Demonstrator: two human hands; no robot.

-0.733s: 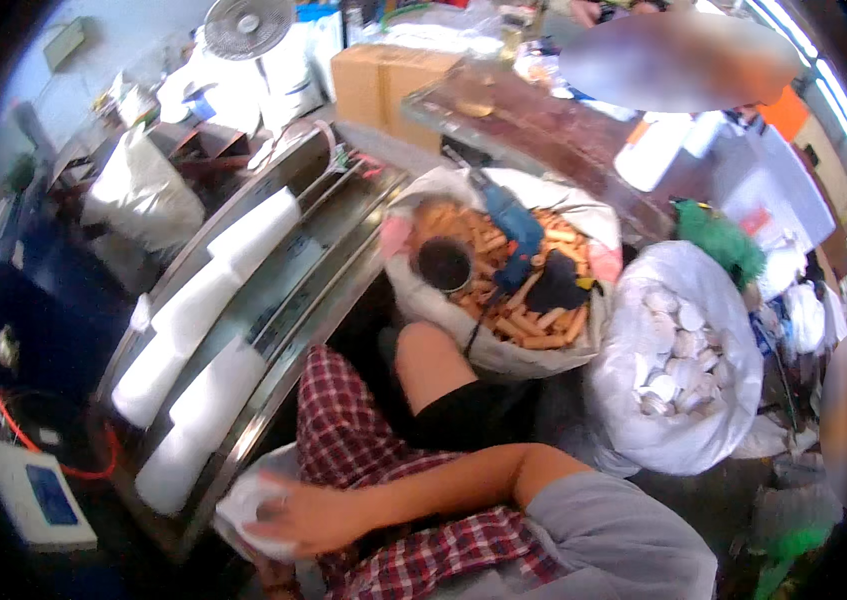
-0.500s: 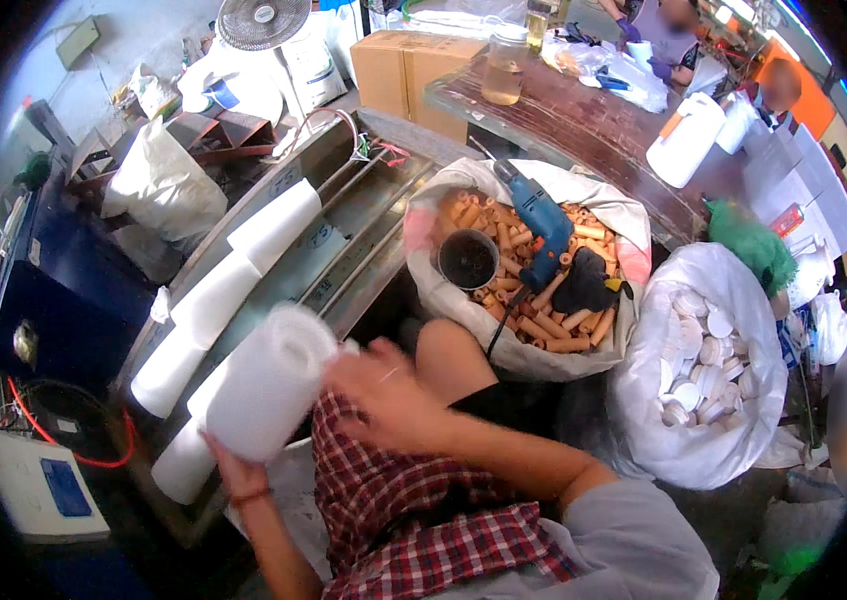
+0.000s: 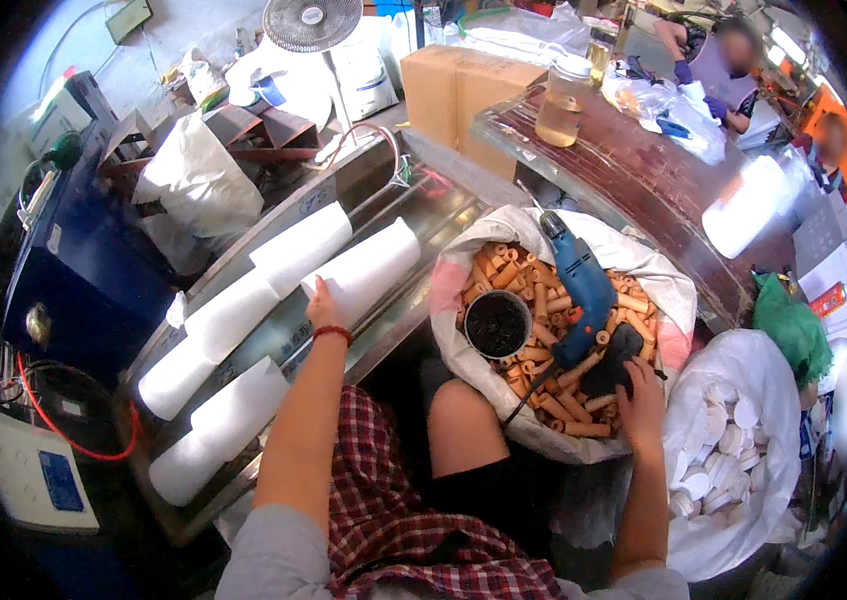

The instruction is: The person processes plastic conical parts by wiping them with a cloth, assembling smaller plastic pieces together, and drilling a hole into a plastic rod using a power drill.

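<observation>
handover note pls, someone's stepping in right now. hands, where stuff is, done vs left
Left hand: flat on a white paper roll lying in the metal trough; not gripping it, as far as can be seen.
Right hand: on the black base of the blue power drill, which lies on the sack of brown cardboard tubes; grip hidden.
Black cup sits among the tubes.
Done: several white rolls lined up in the trough.
Left: drill not lifted; the sack is full of tubes. Bag of white discs is right of the sack.
</observation>
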